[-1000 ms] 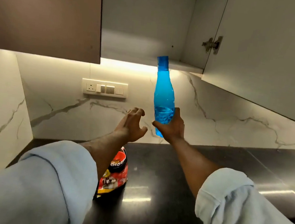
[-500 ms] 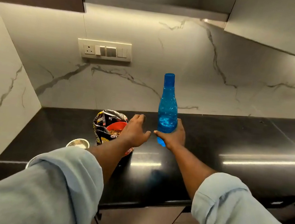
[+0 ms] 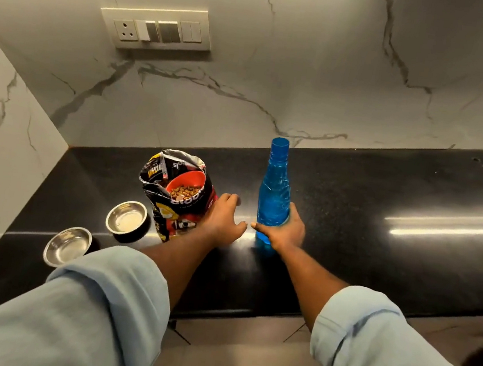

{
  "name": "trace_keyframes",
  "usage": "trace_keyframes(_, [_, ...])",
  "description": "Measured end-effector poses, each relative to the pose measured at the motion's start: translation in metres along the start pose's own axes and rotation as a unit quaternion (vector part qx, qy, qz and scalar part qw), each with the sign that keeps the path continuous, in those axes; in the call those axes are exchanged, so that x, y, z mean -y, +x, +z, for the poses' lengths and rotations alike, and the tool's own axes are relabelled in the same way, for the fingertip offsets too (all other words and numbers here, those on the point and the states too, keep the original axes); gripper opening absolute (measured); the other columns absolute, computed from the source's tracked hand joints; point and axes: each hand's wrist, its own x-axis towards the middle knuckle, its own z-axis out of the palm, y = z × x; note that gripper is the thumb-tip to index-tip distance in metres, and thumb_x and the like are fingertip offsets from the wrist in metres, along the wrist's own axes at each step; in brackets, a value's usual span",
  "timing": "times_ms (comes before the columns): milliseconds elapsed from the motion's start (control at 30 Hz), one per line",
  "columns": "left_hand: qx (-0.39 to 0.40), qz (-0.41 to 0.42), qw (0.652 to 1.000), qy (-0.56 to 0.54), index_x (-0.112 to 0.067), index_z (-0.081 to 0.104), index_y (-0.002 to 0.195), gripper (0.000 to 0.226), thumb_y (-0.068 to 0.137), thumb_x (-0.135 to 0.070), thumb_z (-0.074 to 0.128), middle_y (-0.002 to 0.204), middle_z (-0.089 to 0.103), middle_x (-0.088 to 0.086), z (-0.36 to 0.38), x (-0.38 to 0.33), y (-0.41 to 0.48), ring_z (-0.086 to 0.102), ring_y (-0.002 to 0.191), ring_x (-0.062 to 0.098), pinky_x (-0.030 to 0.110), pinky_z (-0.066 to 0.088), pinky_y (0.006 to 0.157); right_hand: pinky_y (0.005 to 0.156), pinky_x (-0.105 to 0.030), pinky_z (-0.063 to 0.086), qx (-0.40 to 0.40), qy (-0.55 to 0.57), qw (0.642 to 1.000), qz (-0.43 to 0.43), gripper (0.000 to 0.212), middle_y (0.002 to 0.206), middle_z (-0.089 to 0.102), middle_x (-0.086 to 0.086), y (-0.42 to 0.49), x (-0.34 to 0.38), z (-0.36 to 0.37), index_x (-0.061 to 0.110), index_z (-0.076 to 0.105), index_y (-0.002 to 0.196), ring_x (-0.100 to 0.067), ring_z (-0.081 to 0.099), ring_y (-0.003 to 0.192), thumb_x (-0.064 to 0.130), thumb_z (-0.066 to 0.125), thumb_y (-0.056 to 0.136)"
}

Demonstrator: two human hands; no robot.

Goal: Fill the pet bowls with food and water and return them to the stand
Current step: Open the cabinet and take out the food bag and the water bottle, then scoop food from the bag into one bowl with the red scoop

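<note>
My right hand (image 3: 284, 230) grips the lower part of an upright blue water bottle (image 3: 274, 193), capped, its base at the black countertop (image 3: 376, 260). My left hand (image 3: 223, 220) hovers beside it with fingers loosely curled, holding nothing, next to an open pet food bag (image 3: 177, 196) that shows an orange scoop with kibble (image 3: 186, 188). Two steel bowls sit left of the bag, one near it (image 3: 127, 217) and one closer to the counter's front edge (image 3: 67, 245); both look bare inside.
A marble backsplash with a switch panel (image 3: 159, 28) rises behind the counter. A side wall (image 3: 0, 153) closes the left end. The counter stretches to the right. Tiled floor (image 3: 244, 350) lies below the front edge.
My right hand has brought the bottle down from the overhead cabinet to the counter. My view has tilted down, so the bag and both bowls now show. My left hand has followed down.
</note>
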Motion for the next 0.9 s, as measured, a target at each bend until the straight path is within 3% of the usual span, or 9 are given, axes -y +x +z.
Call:
trace_keyframes(100, [0.010, -0.014, 1.000, 0.008, -0.014, 0.051, 0.133, 0.056, 0.086, -0.036, 0.073, 0.136, 0.049, 0.004, 0.008, 0.004, 0.000, 0.051, 0.122, 0.019, 0.031, 0.045, 0.103, 0.107, -0.037, 0.051, -0.005, 0.005, 1.000, 0.009, 0.084, 0.122, 0.068, 0.007, 0.001, -0.007, 0.006, 0.029, 0.059, 0.124, -0.016, 0.063, 0.117, 0.038, 0.104, 0.054])
trace_keyframes(333, [0.030, -0.007, 0.999, 0.012, -0.013, 0.053, 0.131, 0.053, 0.087, -0.035, 0.071, 0.136, 0.052, 0.006, 0.018, 0.005, -0.001, 0.052, 0.122, 0.021, 0.032, 0.045, 0.100, 0.100, -0.029, 0.044, 0.007, -0.012, 1.000, 0.022, 0.095, 0.123, 0.056, 0.008, -0.003, -0.011, 0.007, 0.027, 0.047, 0.129, -0.010, 0.052, 0.113, 0.037, 0.104, 0.054])
trace_keyframes(433, [0.039, -0.003, 0.999, 0.011, -0.012, 0.054, 0.130, 0.052, 0.086, -0.036, 0.072, 0.135, 0.053, 0.007, 0.017, 0.007, -0.004, 0.053, 0.121, 0.022, 0.032, 0.045, 0.101, 0.104, -0.033, 0.048, 0.021, -0.032, 0.997, 0.070, 0.098, 0.128, 0.058, 0.002, -0.009, -0.016, 0.005, 0.022, 0.046, 0.131, -0.016, 0.056, 0.119, 0.045, 0.103, 0.054])
trace_keyframes(567, [0.046, -0.001, 0.999, 0.002, -0.013, 0.054, 0.131, 0.054, 0.086, -0.037, 0.072, 0.135, 0.052, 0.006, 0.008, 0.008, -0.009, 0.053, 0.122, 0.022, 0.033, 0.045, 0.102, 0.104, -0.041, 0.052, 0.045, -0.104, 0.987, 0.112, 0.081, 0.131, 0.063, -0.009, -0.021, -0.012, 0.000, 0.016, 0.048, 0.130, -0.029, 0.061, 0.125, 0.049, 0.093, 0.071])
trace_keyframes(667, [0.057, 0.008, 0.998, 0.008, -0.012, 0.054, 0.131, 0.055, 0.086, -0.038, 0.071, 0.134, 0.053, 0.007, 0.001, 0.008, -0.015, 0.053, 0.121, 0.023, 0.034, 0.045, 0.103, 0.100, -0.038, 0.050, 0.104, -0.152, 0.970, 0.158, 0.069, 0.136, 0.062, -0.013, -0.030, -0.007, -0.006, 0.011, 0.049, 0.140, -0.032, 0.062, 0.126, 0.048, 0.079, 0.089])
trace_keyframes(733, [0.071, 0.011, 0.997, 0.013, -0.012, 0.054, 0.131, 0.055, 0.087, -0.039, 0.071, 0.133, 0.053, 0.008, -0.003, 0.008, -0.021, 0.054, 0.120, 0.023, 0.034, 0.046, 0.101, 0.096, -0.037, 0.054, 0.154, -0.181, 0.955, 0.176, 0.062, 0.132, 0.064, -0.011, -0.036, -0.001, -0.007, 0.014, 0.055, 0.139, -0.029, 0.065, 0.117, 0.050, 0.073, 0.093])
trace_keyframes(833, [0.113, 0.025, 0.993, 0.038, -0.014, 0.055, 0.130, 0.055, 0.086, -0.044, 0.070, 0.130, 0.058, 0.008, -0.009, 0.009, -0.029, 0.056, 0.115, 0.023, 0.035, 0.049, 0.097, 0.070, -0.031, 0.057, 0.212, -0.195, 0.940, 0.183, 0.056, 0.113, 0.071, -0.006, -0.040, 0.004, -0.006, 0.019, 0.058, 0.128, -0.019, 0.072, 0.093, 0.055, 0.075, 0.088])
trace_keyframes(900, [0.148, 0.029, 0.987, 0.055, -0.017, 0.056, 0.129, 0.054, 0.086, -0.046, 0.071, 0.126, 0.060, 0.005, -0.012, 0.012, -0.034, 0.058, 0.111, 0.022, 0.034, 0.051, 0.092, 0.075, -0.030, 0.059, 0.250, -0.203, 0.931, 0.174, 0.052, 0.105, 0.074, -0.003, -0.037, 0.007, -0.004, 0.018, 0.060, 0.120, -0.016, 0.075, 0.088, 0.056, 0.075, 0.087])
